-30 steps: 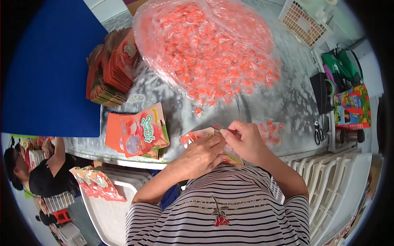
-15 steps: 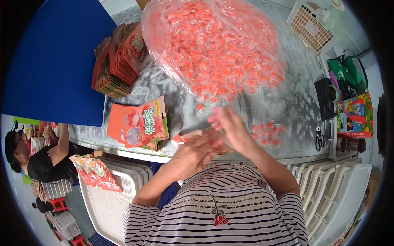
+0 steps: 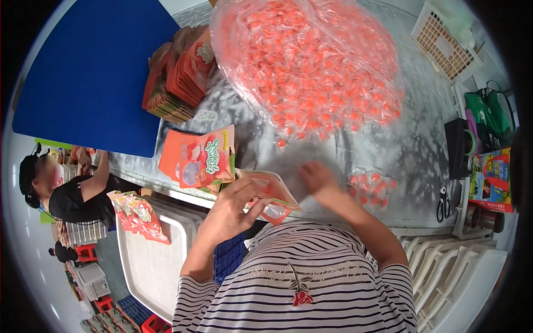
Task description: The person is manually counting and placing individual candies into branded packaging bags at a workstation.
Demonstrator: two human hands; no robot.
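Note:
Held between the thumb and fingers of my left hand [image 3: 233,210] is a red pouch [image 3: 279,190], tilted over the table's front edge. My right hand [image 3: 320,180] is just right of the pouch, apart from it and low over the table; its fingers are smeared by motion. To the right of that hand lies a small flat group of clear-wrapped red sweets [image 3: 371,188]. Beyond both hands a large clear plastic bag [image 3: 227,55] spreads across the table, full of similar wrapped sweets [image 3: 311,72]. Left of the held pouch, a small pile of printed red pouches [image 3: 204,158] rests on the table.
Bundled pouches [image 3: 180,75] stand at the back left beside a blue panel [image 3: 89,72]. Black scissors [image 3: 442,205] lie at the right edge, near a black box [image 3: 455,147]. White trays [image 3: 152,261] are below the table, filled pouches [image 3: 139,216] on one. A co-worker [image 3: 78,194] is at far left.
My left hand has turned the pouch so that more of its face shows. My right hand has drawn away from it to the right. The whole view has shifted slightly.

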